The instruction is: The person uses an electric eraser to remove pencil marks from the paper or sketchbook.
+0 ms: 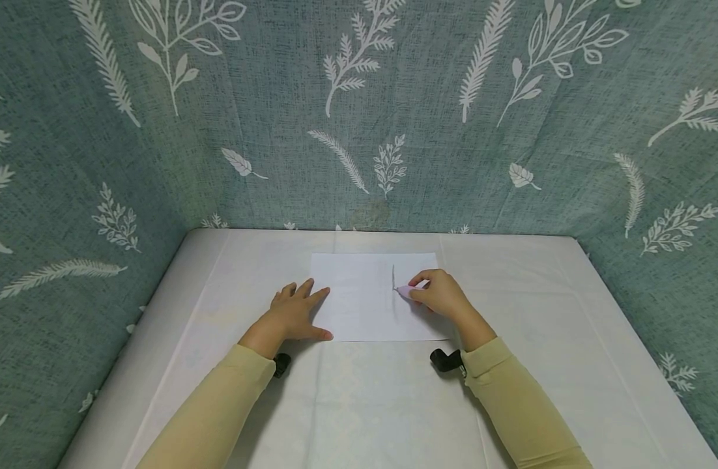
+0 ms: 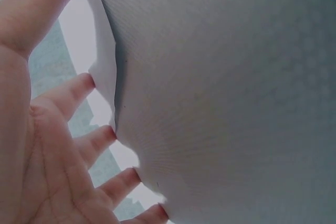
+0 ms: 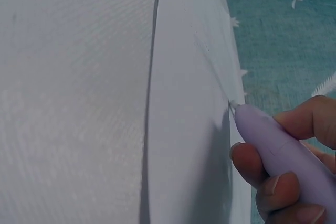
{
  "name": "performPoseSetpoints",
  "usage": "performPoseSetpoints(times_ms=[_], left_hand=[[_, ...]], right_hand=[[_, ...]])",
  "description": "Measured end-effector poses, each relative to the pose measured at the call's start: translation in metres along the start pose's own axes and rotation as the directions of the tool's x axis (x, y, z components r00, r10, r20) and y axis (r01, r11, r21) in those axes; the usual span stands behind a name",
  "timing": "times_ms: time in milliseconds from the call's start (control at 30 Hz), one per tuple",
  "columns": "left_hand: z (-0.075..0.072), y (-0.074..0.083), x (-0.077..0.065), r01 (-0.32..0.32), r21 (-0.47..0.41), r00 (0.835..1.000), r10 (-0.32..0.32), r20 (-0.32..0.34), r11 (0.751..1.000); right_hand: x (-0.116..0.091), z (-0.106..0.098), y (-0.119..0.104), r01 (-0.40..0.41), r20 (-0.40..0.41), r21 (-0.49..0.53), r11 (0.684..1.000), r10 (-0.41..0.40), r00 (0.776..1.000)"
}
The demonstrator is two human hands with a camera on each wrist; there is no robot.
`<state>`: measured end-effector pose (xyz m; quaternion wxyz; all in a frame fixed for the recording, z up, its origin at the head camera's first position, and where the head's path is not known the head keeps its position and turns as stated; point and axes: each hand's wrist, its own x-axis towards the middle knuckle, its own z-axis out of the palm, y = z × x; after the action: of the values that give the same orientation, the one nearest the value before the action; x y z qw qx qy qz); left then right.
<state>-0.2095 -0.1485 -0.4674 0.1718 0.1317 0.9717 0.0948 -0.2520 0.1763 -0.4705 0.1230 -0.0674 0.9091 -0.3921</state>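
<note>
A white sheet of paper [image 1: 353, 296] lies flat on the table. My left hand [image 1: 297, 314] rests spread at its left edge, with the index fingertip and thumb tip on or beside the paper. In the left wrist view, the fingers [image 2: 79, 87] are extended and apart. My right hand [image 1: 444, 296] pinches a lavender pen-shaped tool [image 3: 283, 150] between thumb and fingers. Its small metal tip [image 3: 234, 104] touches the paper right of the middle. A thin dark line [image 1: 393, 277] runs from near the sheet's far edge to the tip; whether drawn or cut, I cannot tell.
A white cloth covers the table [image 1: 382, 404]. Green curtain fabric [image 1: 277, 117] with white leaf prints encloses the back and sides. Black wrist-camera parts [image 1: 445, 360] sit under both sleeves, close to the tabletop.
</note>
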Motion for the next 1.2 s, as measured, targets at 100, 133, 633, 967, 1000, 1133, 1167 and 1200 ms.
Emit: performPoseSetpoints(times_ms=[100, 133, 633, 967, 1000, 1133, 1167, 1200], left_hand=[[0.0006, -0.0003, 0.0003, 0.001, -0.001, 1.0, -0.001, -0.002, 1.0], [0.0007, -0.0004, 0.0004, 0.0, 0.0, 1.0, 0.0, -0.003, 1.0], [0.0016, -0.0015, 0.0004, -0.007, -0.019, 1.0, 0.007, 0.003, 1.0], [0.0025, -0.0023, 0.0017, -0.002, -0.024, 1.0, 0.002, 0.0, 1.0], [0.0027, -0.0023, 0.0018, -0.001, -0.022, 1.0, 0.001, 0.0, 1.0], [0.0026, -0.002, 0.0018, 0.001, -0.022, 1.0, -0.001, -0.002, 1.0], [0.0024, -0.0019, 0.0018, 0.002, -0.022, 1.0, -0.002, -0.002, 1.0], [0.0023, -0.0019, 0.0018, 0.002, -0.023, 1.0, -0.002, -0.003, 1.0]], right_hand=[[0.0001, 0.0002, 0.0002, 0.012, 0.015, 0.001, 1.0, -0.012, 1.0], [0.0001, 0.0003, 0.0, 0.013, 0.019, 0.0, 1.0, -0.013, 1.0], [0.0009, 0.0013, 0.0011, -0.015, 0.001, 0.003, 1.0, 0.015, 1.0], [0.0018, 0.0019, 0.0006, -0.027, -0.011, -0.007, 1.0, 0.026, 1.0], [0.0017, 0.0018, 0.0004, -0.026, -0.012, -0.004, 1.0, 0.026, 1.0], [0.0014, 0.001, -0.0004, -0.022, 0.004, 0.003, 1.0, 0.022, 1.0], [0.0016, 0.0011, -0.0003, -0.021, 0.007, 0.004, 1.0, 0.021, 1.0], [0.0019, 0.0011, -0.0003, -0.023, 0.009, 0.002, 1.0, 0.023, 1.0]])
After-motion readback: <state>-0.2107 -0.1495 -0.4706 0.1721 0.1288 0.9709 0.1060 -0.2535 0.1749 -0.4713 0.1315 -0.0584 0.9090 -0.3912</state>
